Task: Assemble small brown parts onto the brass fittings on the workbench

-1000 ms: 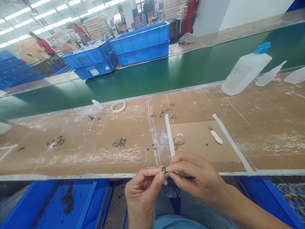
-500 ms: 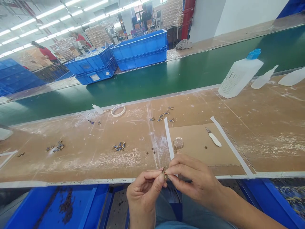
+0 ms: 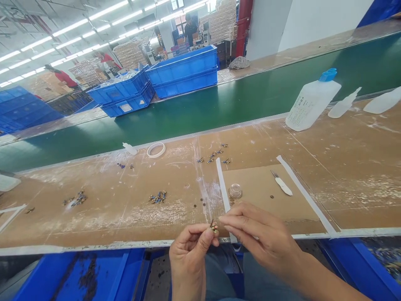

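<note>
My left hand [image 3: 192,248] pinches a small metal part [image 3: 214,228] between thumb and forefinger at the table's front edge. Brass-coloured, it has a dark thin piece sticking up; its exact kind is too small to tell. Just to its right hovers my right hand [image 3: 263,232], fingers stretched out and a little apart from the part, with nothing visible in them. Beyond that hand a clear round cup [image 3: 235,191] stands on a cardboard sheet [image 3: 257,175]. A white-handled knife [image 3: 283,185] and a small dark ring [image 3: 272,196] lie on the same sheet.
Small blue-and-brass parts lie in a pile [image 3: 158,197] and a loose group [image 3: 210,160]. A tape roll [image 3: 156,150] and a large bottle [image 3: 311,104] stand farther back. Blue crates [image 3: 184,71] sit beyond the green belt [image 3: 244,100]. Blue bins [image 3: 106,271] are below the table edge.
My right hand has come away from the small metal part, slightly to the right. My left hand still holds it. The whole view has shifted slightly.
</note>
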Tool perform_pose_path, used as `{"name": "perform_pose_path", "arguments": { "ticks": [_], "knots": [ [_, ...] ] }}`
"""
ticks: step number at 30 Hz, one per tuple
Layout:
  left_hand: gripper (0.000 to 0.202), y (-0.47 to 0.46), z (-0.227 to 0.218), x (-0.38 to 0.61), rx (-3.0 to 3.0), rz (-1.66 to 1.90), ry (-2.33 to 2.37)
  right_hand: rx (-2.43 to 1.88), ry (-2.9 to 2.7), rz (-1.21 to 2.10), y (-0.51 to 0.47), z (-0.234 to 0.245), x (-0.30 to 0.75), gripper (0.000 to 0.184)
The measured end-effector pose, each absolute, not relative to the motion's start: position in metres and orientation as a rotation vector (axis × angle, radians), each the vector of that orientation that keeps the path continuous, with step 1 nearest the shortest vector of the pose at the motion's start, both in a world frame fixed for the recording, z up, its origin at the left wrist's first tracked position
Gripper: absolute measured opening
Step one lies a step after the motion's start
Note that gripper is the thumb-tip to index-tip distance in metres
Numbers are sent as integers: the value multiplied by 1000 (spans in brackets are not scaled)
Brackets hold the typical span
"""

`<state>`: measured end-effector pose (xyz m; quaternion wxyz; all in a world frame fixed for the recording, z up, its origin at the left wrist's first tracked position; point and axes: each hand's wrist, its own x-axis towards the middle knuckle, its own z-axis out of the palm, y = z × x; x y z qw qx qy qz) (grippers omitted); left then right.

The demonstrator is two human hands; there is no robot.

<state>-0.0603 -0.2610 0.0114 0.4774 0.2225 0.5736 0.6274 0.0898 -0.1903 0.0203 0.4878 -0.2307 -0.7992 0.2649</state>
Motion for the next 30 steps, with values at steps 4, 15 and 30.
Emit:
{"name": "perform_pose_path", "arguments": {
  "ticks": [4, 15, 30],
  "knots": [
    [20, -260, 7, -67, 516, 1497, 1353, -648, -1905, 633, -196, 22, 91, 9],
    [17, -259, 4, -70, 609, 1605, 1279, -749, -1874, 530, -210, 0, 112, 12],
    [29, -259, -23, -74, 560, 1447, 1501, -1397, -1731, 305, -182, -51, 200, 18]
  ]
}}
